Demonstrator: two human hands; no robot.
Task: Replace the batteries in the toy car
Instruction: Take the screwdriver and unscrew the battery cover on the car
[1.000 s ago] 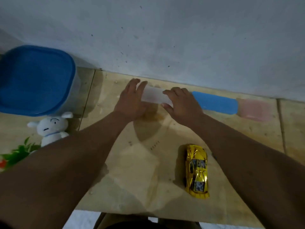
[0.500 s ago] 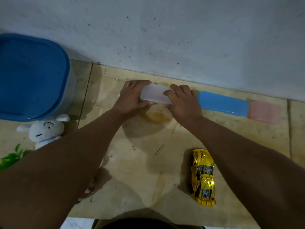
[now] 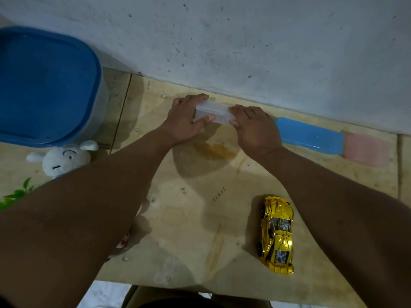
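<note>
Two bare forearms fill most of the lower frame, crossing over the wooden worktop (image 3: 200, 230) and hiding parts of it. Grey speckled wall (image 3: 244, 41) runs behind, along the far edge. Big blue-lidded tub (image 3: 46, 85) sits far left, against the wall. Blue case (image 3: 310, 135) lies flat by the wall on the right, with a pink case (image 3: 367, 150) touching its right end. White plush bunny (image 3: 64, 160) is just below the tub, partly cut off by the left forearm; green leaves (image 3: 15, 195) poke in at the left edge. Toy car (image 3: 277, 235), gold, rests on its wheels on the near-right worktop, lengthwise toward the camera, well apart from both hands, just beside the right forearm. Clear plastic case (image 3: 213, 112) is held near the wall at mid-worktop. Left hand (image 3: 184, 123) grips its left end, fingers curled over the far side and thumb on the near side. Right hand (image 3: 255, 127) grips its right end, fingers curled over the top, thumb at the near edge. Brownish stain (image 3: 213, 150) on the worktop just below the hands. Row of small dark marks (image 3: 219, 194) sits mid-worktop, left of the car.
</note>
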